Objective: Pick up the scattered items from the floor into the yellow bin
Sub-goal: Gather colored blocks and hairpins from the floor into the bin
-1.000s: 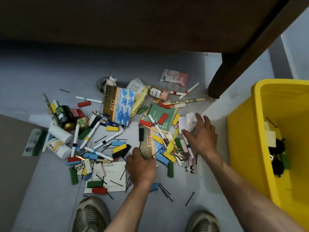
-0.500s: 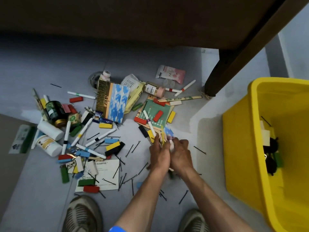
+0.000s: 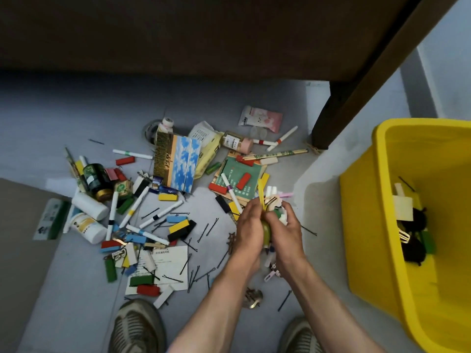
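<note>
My left hand [image 3: 248, 225] and my right hand [image 3: 286, 229] are pressed together just above the floor, cupping a bundle of small items [image 3: 271, 205]: a yellow strip, white and pink sticks, a green piece. The yellow bin [image 3: 362, 225] stands at the right, holding a wooden piece and dark objects [image 3: 414, 240]. Scattered items cover the floor to the left: markers [image 3: 132, 154], coloured blocks [image 3: 168, 197], a blue sky-patterned box [image 3: 183, 164], white bottles [image 3: 89, 206], a dark jar [image 3: 95, 178], a green booklet [image 3: 239, 179], several hairpins [image 3: 207, 231].
A dark wooden table leg [image 3: 328, 128] stands behind the bin, with the tabletop overhead. My two shoes [image 3: 137, 327] sit at the bottom edge. A white card [image 3: 170, 263] lies near my left foot. A brown mat [image 3: 17, 225] is at the left.
My hands swept together from apart over the pile, gathered a handful, and have lifted it slightly and to the right toward the bin. A few bits remain under them.
</note>
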A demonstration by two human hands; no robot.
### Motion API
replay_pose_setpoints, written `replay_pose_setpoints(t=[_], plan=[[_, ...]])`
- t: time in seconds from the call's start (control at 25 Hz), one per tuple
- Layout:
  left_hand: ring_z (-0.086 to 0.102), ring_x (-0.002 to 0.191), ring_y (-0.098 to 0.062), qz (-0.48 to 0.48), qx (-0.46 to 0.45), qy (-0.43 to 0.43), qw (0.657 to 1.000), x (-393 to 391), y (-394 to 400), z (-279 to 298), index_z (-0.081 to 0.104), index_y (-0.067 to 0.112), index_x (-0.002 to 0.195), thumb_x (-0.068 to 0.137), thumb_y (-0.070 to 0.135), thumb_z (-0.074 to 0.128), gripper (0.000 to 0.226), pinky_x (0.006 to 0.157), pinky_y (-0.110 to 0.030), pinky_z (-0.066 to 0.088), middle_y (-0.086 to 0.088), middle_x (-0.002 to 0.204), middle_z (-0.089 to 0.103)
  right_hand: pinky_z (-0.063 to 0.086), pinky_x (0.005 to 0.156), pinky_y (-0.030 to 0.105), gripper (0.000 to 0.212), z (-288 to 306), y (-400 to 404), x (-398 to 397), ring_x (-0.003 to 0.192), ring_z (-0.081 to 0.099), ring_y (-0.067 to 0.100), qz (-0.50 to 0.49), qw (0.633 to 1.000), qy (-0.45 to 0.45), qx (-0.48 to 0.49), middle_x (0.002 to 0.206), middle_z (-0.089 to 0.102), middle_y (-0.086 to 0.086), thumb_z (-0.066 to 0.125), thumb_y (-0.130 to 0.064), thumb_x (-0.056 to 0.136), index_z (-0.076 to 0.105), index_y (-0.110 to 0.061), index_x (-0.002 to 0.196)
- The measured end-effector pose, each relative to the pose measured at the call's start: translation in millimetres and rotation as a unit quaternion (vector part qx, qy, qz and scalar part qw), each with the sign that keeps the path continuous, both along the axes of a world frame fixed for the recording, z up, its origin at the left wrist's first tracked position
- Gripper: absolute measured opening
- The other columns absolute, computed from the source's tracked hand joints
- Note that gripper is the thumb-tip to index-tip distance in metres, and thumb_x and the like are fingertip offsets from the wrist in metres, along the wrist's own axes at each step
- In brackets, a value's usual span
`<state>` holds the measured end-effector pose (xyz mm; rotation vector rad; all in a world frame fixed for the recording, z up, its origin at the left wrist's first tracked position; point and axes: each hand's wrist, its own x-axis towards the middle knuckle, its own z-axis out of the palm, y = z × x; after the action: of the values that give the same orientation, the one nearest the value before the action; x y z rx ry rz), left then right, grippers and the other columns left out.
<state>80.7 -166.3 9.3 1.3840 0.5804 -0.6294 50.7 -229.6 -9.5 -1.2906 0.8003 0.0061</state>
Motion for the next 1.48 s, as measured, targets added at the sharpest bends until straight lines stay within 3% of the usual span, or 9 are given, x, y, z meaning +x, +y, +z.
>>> replay_pose_setpoints(t=[0.12, 0.4, 0.6, 0.72, 0.92, 1.12, 1.36, 1.44, 1.48], plan=[[0.058, 0.117, -0.016, -0.046, -0.018, -0.074, 0.996, 0, -25, 56, 0.063, 0.025, 0.123, 0.101, 0.034, 0.042, 0.032, 0.103, -0.041, 0.047, -0.001, 0.13, 0.061, 0.045, 0.046, 0.015, 0.02, 53, -24, -5, 0.063, 0.064, 0.004, -0.045, 0.996, -0.073, -0.023, 0.079, 0.073, -0.003, 0.066, -0.02, 0.079, 0.068, -0.03, 0.097], [0.059, 0.117, -0.019, -0.19, -0.099, -0.123, 0.969, -53, -140, 164, 0.063, 0.011, 0.126, 0.102, 0.037, 0.042, 0.041, 0.107, -0.037, 0.043, -0.008, 0.128, 0.064, 0.057, 0.068, 0.026, 0.026, 160, -134, -72, 0.086, 0.073, 0.014, -0.216, 0.961, -0.161, -0.071, 0.095, 0.076, -0.002, 0.068, -0.013, 0.083, 0.07, -0.025, 0.106], [0.061, 0.108, -0.013, -0.261, -0.127, -0.096, 0.952, -77, -165, 177, 0.065, 0.025, 0.119, 0.097, 0.058, 0.038, 0.048, 0.096, -0.035, 0.047, 0.001, 0.123, 0.066, 0.057, 0.083, 0.042, 0.051, 173, -184, -110, 0.102, 0.069, 0.027, -0.262, 0.957, -0.123, -0.038, 0.119, 0.067, 0.009, 0.075, -0.032, 0.077, 0.059, -0.031, 0.125], [0.053, 0.112, -0.01, -0.254, -0.124, -0.091, 0.955, -80, -158, 178, 0.054, 0.023, 0.135, 0.097, 0.06, 0.032, 0.057, 0.09, -0.028, 0.039, 0.003, 0.138, 0.055, 0.055, 0.09, 0.045, 0.061, 176, -193, -115, 0.102, 0.069, 0.023, -0.271, 0.955, -0.119, -0.009, 0.121, 0.067, 0.005, 0.071, -0.042, 0.078, 0.052, -0.029, 0.134], [0.045, 0.131, -0.017, -0.212, -0.118, -0.091, 0.966, -71, -135, 166, 0.045, 0.018, 0.143, 0.1, 0.055, 0.028, 0.059, 0.103, -0.034, 0.034, -0.001, 0.146, 0.048, 0.045, 0.104, 0.045, 0.064, 171, -174, -109, 0.118, 0.06, 0.019, -0.228, 0.968, -0.104, -0.033, 0.129, 0.063, -0.002, 0.062, -0.055, 0.081, 0.052, -0.027, 0.137], [0.053, 0.123, -0.017, -0.102, -0.061, -0.105, 0.987, -55, -71, 116, 0.054, 0.021, 0.135, 0.101, 0.051, 0.032, 0.051, 0.103, -0.034, 0.04, -0.001, 0.138, 0.056, 0.048, 0.087, 0.023, 0.03, 142, -117, -89, 0.114, 0.059, 0.006, -0.124, 0.988, -0.094, 0.004, 0.122, 0.063, -0.016, 0.059, -0.043, 0.093, 0.059, -0.038, 0.122], [0.062, 0.099, -0.012, -0.016, 0.048, -0.038, 0.998, -41, 14, 39, 0.067, 0.026, 0.104, 0.099, 0.043, 0.043, 0.03, 0.077, -0.029, 0.047, 0.005, 0.11, 0.069, 0.054, 0.088, 0.038, 0.016, 70, -44, -61, 0.101, 0.063, 0.013, 0.081, 0.993, 0.015, -0.089, 0.113, 0.066, -0.002, 0.062, -0.027, 0.093, 0.064, -0.029, 0.109], [0.063, 0.097, -0.014, -0.064, 0.137, -0.064, 0.986, -46, 37, 8, 0.069, 0.024, 0.1, 0.096, 0.035, 0.052, 0.021, 0.073, -0.025, 0.047, 0.009, 0.101, 0.07, 0.054, 0.084, 0.039, 0.031, 31, -41, -76, 0.097, 0.063, 0.017, 0.243, 0.935, 0.096, -0.242, 0.115, 0.064, 0.002, 0.068, -0.025, 0.086, 0.06, -0.023, 0.116], [0.062, 0.096, -0.013, -0.101, 0.194, -0.076, 0.973, -52, 48, -5, 0.069, 0.024, 0.104, 0.093, 0.03, 0.055, 0.018, 0.072, -0.021, 0.046, 0.011, 0.101, 0.068, 0.053, 0.083, 0.036, 0.041, 14, -42, -88, 0.1, 0.062, 0.02, 0.353, 0.866, 0.14, -0.324, 0.118, 0.06, 0.002, 0.07, -0.026, 0.081, 0.056, -0.023, 0.12]])
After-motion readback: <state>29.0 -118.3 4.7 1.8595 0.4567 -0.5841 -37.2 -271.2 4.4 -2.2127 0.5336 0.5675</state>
